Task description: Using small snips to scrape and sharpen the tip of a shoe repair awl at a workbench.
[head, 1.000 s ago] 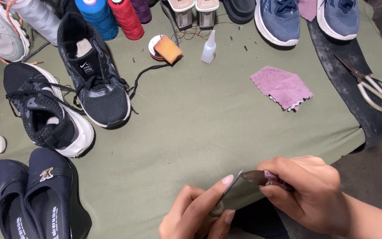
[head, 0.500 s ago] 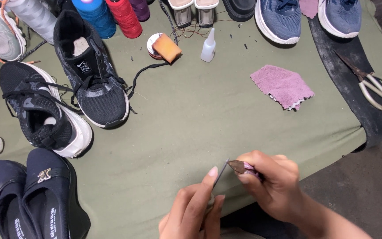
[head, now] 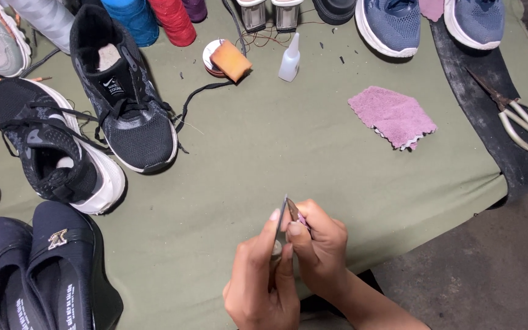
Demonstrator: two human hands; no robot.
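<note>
My left hand (head: 263, 278) and right hand (head: 317, 247) meet at the near edge of the counter (head: 288, 159), which is covered in olive-green cloth. Both pinch one thin metal blade (head: 283, 214), slim and flat, standing nearly upright between my fingertips. The right hand also grips a small purple piece at the blade's base; what it is, I cannot tell.

Count of items on the counter:
- Two black knit sneakers (head: 87, 131) with white soles, laces loose.
- Two dark navy slip-on shoes (head: 44, 269), each with a small metal ornament.
- Two blue sneakers (head: 429, 24) at the far edge, mesh uppers, pale soles.
- One pink cloth (head: 392, 116), fuzzy, folded, scalloped edge.
- One pair of scissors (head: 517, 113), pale looped handles, lying on a black rubber strip at the right.
- One small white squeeze bottle (head: 289, 58), upright.
- One tan block (head: 230, 60) resting on a round tin.
- Three thread cones (head: 154, 18) fully seen: blue, red, purple.
</note>
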